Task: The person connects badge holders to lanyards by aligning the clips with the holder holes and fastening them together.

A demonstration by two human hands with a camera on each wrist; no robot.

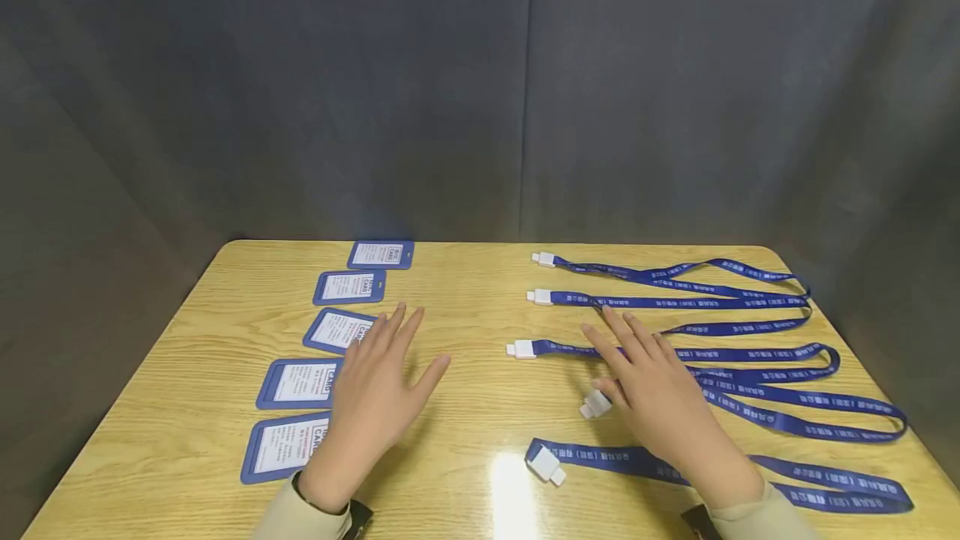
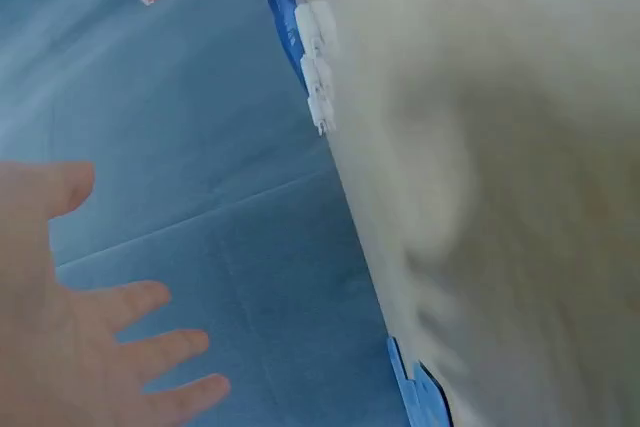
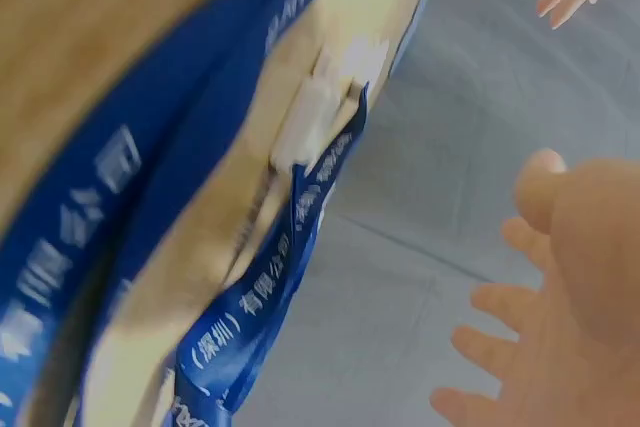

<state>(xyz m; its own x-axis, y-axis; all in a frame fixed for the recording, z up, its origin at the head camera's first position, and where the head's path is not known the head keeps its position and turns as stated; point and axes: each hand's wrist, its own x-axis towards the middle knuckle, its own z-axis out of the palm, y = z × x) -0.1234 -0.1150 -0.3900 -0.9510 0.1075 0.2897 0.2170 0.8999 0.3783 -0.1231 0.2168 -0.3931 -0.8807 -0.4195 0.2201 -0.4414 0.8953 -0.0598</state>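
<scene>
My left hand (image 1: 378, 390) hovers over the left half of the table with fingers spread and nothing in it. Beside and partly behind it lie several blue-framed card holders (image 1: 300, 382) with white printed cards, in a slanting column. My right hand (image 1: 656, 386), fingers also extended and holding nothing, hangs over several blue lanyards (image 1: 750, 304) with white lettering. White plastic clips (image 1: 525, 348) sit at the lanyards' left ends; one clip (image 1: 596, 404) shows just below the right thumb. In the right wrist view a lanyard (image 3: 250, 297) runs beneath the open right hand (image 3: 570, 297).
The wooden table (image 1: 465, 290) has rounded far corners. A dark grey curtain (image 1: 375, 107) hangs behind it and along both sides. Bright glare (image 1: 513, 490) falls on the near middle of the tabletop, between the card holders and the lanyards.
</scene>
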